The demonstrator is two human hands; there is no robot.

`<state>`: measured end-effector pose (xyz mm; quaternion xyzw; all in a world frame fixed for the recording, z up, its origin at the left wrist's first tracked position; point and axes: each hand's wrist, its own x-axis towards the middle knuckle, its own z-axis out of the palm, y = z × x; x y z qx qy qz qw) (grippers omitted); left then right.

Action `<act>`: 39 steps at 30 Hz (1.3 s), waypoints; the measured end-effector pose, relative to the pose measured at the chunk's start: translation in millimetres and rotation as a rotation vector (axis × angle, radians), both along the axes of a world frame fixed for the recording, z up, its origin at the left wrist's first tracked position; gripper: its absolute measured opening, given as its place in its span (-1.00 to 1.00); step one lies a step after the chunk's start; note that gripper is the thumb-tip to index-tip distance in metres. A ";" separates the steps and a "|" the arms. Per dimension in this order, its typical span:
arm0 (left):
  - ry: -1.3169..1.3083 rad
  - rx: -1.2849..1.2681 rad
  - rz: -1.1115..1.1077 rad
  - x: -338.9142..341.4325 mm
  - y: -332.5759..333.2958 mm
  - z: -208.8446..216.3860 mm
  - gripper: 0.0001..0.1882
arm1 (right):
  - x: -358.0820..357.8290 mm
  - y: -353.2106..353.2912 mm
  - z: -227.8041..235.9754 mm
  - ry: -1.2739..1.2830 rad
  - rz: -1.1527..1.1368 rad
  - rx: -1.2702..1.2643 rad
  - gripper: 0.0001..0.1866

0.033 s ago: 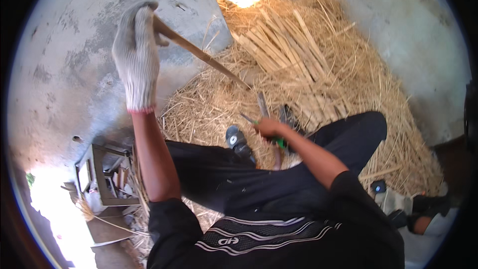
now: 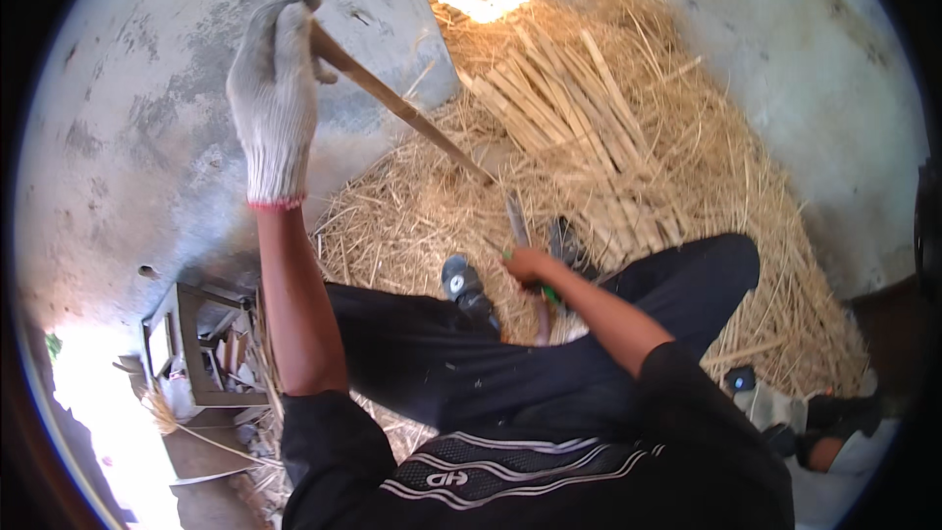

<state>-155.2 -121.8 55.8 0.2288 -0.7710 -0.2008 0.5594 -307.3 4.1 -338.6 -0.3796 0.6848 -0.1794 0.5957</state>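
Note:
My left hand (image 2: 275,88), in a white knitted glove with a pink-edged cuff, is raised at the upper left. Its fingers close on the upper end of a long, thin bamboo strip (image 2: 407,114), which slants down to the right. Between my knees my bare right hand (image 2: 531,266) is closed around a green-handled knife (image 2: 548,292); its thin blade is blurred and hard to make out. Just beyond that hand stands a narrow, dark, blade-like piece (image 2: 517,220), close to the strip's lower end. Whether the two touch, I cannot tell.
Pale shavings (image 2: 412,196) cover the floor. A pile of split bamboo strips (image 2: 549,88) lies on them ahead. My dark shoes (image 2: 466,285) rest among the shavings. A frame-like box with scraps (image 2: 211,348) stands at the left, and another person's foot (image 2: 824,451) shows at the lower right.
My left hand sits slightly higher with the bamboo strip. My right hand has shifted slightly down, and the knife blade looks more blurred.

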 end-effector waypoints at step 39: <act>0.094 -0.178 0.203 48.0 -77.7 -12.2 -0.48 | -47.0 51.5 132.1 0.349 -0.336 -0.139 -0.72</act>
